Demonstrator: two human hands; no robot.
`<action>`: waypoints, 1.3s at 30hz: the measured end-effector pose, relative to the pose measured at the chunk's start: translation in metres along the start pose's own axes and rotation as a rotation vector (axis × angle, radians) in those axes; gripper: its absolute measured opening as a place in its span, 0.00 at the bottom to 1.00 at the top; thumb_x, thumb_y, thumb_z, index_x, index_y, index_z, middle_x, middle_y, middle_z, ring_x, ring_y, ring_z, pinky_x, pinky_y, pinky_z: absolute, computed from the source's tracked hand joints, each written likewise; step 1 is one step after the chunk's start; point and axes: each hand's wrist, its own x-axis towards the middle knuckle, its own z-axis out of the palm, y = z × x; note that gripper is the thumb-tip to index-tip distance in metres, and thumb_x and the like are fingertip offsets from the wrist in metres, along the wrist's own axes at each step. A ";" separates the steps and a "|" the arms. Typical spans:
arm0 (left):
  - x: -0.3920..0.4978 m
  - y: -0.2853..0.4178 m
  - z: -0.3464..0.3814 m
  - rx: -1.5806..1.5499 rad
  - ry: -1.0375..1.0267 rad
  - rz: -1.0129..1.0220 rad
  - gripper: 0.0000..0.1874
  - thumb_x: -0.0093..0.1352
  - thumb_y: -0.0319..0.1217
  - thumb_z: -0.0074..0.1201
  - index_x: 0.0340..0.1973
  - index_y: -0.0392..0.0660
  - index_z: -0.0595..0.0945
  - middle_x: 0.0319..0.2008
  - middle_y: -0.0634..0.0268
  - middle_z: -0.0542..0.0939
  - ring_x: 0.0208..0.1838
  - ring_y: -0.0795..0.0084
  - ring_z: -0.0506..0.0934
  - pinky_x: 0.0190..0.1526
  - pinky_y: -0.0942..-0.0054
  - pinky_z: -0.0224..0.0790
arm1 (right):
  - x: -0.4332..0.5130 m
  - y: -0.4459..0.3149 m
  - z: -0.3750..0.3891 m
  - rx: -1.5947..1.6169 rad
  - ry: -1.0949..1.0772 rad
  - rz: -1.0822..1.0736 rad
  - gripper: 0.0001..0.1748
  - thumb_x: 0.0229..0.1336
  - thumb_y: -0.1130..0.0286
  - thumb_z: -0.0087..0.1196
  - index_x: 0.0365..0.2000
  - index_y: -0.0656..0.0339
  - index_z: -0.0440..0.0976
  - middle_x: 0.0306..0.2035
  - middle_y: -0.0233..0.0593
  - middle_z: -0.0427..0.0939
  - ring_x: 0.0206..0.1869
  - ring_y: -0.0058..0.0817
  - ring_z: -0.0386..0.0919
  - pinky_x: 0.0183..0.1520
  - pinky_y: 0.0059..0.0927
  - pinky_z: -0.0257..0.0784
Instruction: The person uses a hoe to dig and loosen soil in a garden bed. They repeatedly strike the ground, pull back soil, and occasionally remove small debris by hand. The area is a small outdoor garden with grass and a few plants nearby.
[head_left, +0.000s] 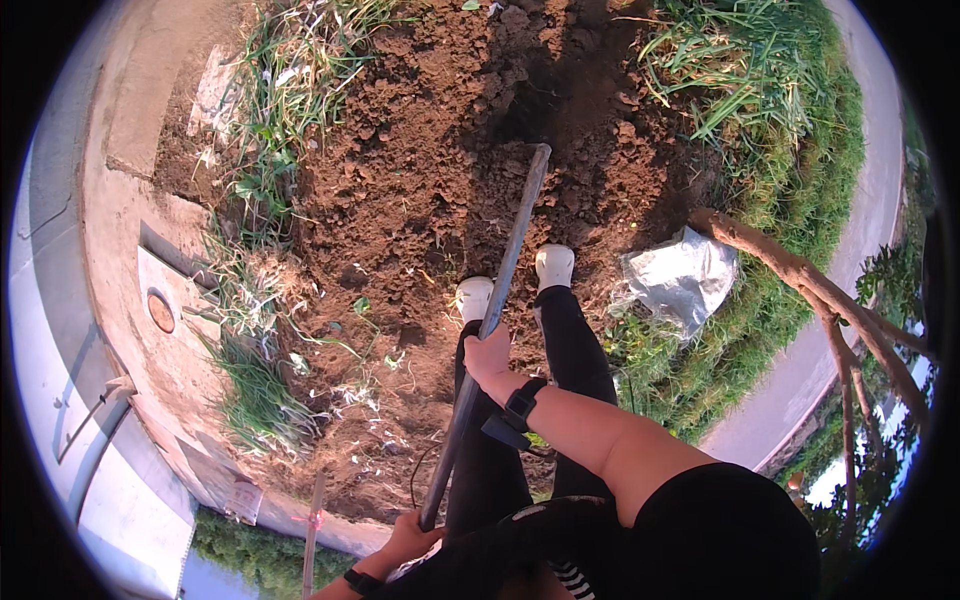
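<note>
Across the view runs the long handle of a digging tool, likely a hoe. Its far end meets loose brown soil, and the working head cannot be made out there. My right hand grips the handle about midway, in front of my legs. Lower down, my left hand is closed around the near end of the same handle. Both wrists wear dark bands. My white shoes stand in the soil on either side of the handle. Dark shade falls over the ground beyond the tool's far end.
Leafy onion-like plants lie along the left edge of the soil; more long green leaves lie at upper right. A silvery plastic sheet rests on grass at right, beside a tree trunk. A concrete slab borders the left.
</note>
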 end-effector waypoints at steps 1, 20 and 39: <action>-0.003 -0.011 -0.002 0.019 -0.008 -0.034 0.16 0.55 0.37 0.67 0.24 0.39 0.76 0.15 0.65 0.75 0.21 0.78 0.72 0.24 0.72 0.65 | -0.003 0.007 0.004 0.025 -0.013 0.065 0.17 0.52 0.75 0.54 0.35 0.67 0.57 0.27 0.43 0.63 0.25 0.32 0.67 0.23 0.37 0.60; 0.020 -0.006 0.039 -0.088 0.040 0.037 0.15 0.56 0.33 0.65 0.28 0.35 0.77 0.16 0.63 0.77 0.19 0.77 0.75 0.22 0.74 0.68 | 0.042 0.042 -0.005 -0.018 -0.034 0.019 0.14 0.51 0.76 0.53 0.29 0.62 0.56 0.27 0.38 0.61 0.25 0.31 0.64 0.24 0.39 0.59; 0.054 -0.160 0.062 0.025 0.115 0.168 0.14 0.53 0.29 0.63 0.30 0.37 0.75 0.15 0.64 0.72 0.20 0.77 0.69 0.23 0.71 0.64 | 0.041 0.113 -0.008 0.451 -0.021 -0.129 0.15 0.46 0.77 0.57 0.30 0.65 0.60 0.20 0.36 0.66 0.17 0.26 0.69 0.18 0.32 0.65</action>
